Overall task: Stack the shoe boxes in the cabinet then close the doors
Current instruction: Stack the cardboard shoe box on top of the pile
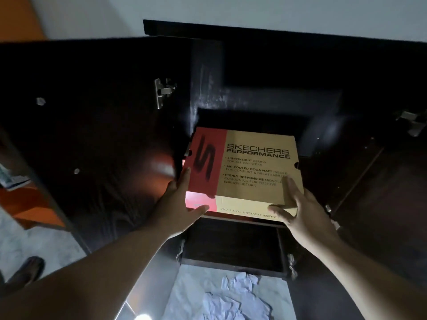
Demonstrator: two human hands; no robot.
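Dark cabinet [265, 65], doors open | shoe box [245, 167] on shelf | left hand [182, 204], right hand [298, 204] grip its near corners

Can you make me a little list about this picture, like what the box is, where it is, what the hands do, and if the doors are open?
box: tan and red shoe box, lid on
where: on a shelf inside the dark cabinet
left hand: holds the box's left side
right hand: holds the box's right corner
left door: open
right door: open
floor: crumpled paper below
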